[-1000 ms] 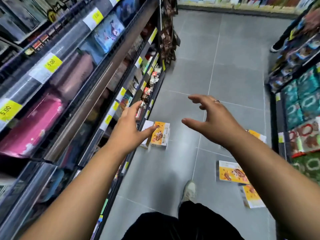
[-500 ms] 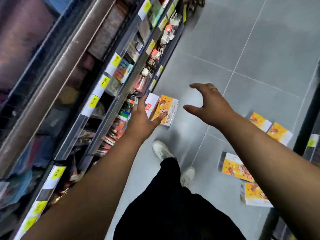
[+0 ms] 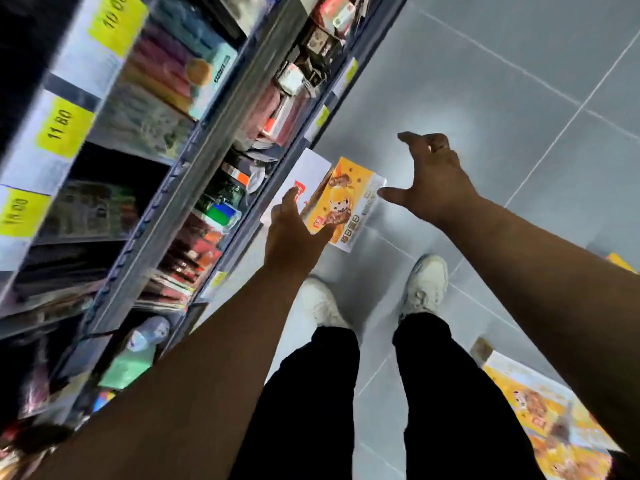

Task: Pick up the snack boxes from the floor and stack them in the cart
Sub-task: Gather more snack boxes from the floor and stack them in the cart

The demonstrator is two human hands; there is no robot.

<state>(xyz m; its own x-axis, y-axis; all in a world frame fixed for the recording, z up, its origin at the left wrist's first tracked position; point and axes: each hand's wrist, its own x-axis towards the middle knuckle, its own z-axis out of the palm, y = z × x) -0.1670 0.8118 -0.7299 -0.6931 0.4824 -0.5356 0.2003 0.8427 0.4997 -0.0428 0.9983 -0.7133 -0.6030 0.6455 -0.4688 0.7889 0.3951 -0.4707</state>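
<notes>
Head view: your left hand [image 3: 294,230] and right hand [image 3: 433,178] are both spread wide and hold nothing. The snack box [image 3: 346,202] lies flat on the floor [image 3: 485,98] right between them, just beside the foot of the shelf [image 3: 207,150]. Its long side runs away from you, along the shelf. Your left hand looks closer; whether it touches, I cannot tell.

On the left I read 10.00 on the far tag [image 3: 116,20] and 11.80 on the middle tag [image 3: 62,131]; the box [image 3: 346,202] print blurs.
</notes>
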